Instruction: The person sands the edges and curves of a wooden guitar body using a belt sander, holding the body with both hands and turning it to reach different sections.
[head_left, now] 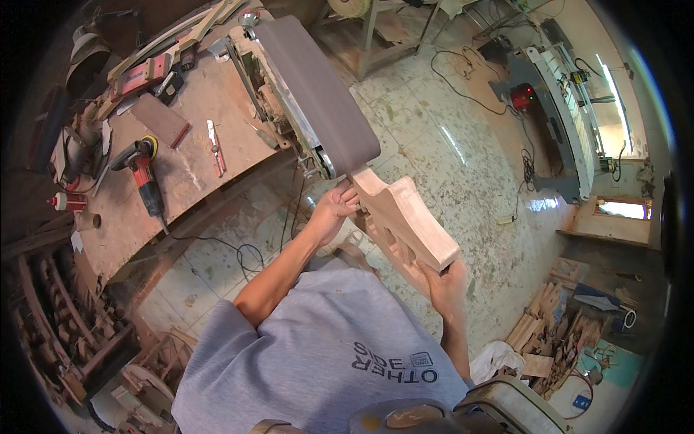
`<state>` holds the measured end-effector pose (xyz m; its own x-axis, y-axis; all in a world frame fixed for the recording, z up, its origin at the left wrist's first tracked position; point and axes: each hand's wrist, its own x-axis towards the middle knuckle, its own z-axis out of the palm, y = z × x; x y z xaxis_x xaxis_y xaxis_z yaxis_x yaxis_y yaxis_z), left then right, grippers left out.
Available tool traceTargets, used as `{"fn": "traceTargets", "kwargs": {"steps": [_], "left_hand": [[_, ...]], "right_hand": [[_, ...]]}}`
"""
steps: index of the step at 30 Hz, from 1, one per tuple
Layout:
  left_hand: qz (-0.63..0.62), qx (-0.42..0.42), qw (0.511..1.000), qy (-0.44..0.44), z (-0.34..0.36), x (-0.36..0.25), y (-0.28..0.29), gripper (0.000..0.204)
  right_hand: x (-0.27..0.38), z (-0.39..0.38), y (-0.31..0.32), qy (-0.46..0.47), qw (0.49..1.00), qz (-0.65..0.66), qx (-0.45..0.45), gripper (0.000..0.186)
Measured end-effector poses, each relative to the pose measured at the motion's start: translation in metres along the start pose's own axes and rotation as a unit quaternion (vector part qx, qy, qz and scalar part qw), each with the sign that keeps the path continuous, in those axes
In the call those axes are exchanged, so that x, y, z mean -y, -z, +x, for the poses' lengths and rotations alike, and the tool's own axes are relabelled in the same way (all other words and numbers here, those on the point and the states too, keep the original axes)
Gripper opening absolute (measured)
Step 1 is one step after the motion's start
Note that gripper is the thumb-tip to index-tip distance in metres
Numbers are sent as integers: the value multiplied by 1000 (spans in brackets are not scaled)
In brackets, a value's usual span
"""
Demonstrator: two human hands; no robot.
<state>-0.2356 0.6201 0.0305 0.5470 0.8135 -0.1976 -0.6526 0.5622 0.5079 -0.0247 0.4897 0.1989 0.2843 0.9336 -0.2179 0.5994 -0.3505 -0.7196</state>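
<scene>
Both my hands hold a pale, curved wooden workpiece (410, 210) with cut-out hollows along its near side. My left hand (340, 207) has its fingers closed round the far end, close beside the sander's end roller. At the near right end, my right hand (444, 283) grips the workpiece with the thumb on its side; some of its fingers are hidden underneath. The far tip of the workpiece meets, or lies right at, the rounded end of the belt sander (322, 94); whether it touches the belt I cannot tell. The belt is wide and grey-brown.
On the wooden workbench (206, 94) at left lie a red and black angle grinder (147, 177), a brown block (160, 119), a red-handled tool (215, 148) and a red bottle (66, 202). Cables (242, 253) trail across the floor. Wood offcuts (538, 318) pile up at lower right.
</scene>
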Motion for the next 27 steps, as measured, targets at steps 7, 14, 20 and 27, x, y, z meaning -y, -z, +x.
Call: {"fn": "traceTargets", "kwargs": {"steps": [7, 14, 20, 27], "left_hand": [[3, 15, 1000, -15, -1, 3, 0, 69], [16, -77, 997, -2, 26, 6, 46, 65], [30, -110, 993, -27, 50, 9, 80, 60], [15, -96, 994, -49, 76, 22, 108, 49]], "right_hand": [[11, 2, 6, 15, 1000, -11, -4, 44], [9, 27, -26, 31, 999, 3, -8, 45], [-25, 49, -51, 61, 998, -8, -16, 44], [-55, 59, -79, 91, 995, 27, -23, 43]]}}
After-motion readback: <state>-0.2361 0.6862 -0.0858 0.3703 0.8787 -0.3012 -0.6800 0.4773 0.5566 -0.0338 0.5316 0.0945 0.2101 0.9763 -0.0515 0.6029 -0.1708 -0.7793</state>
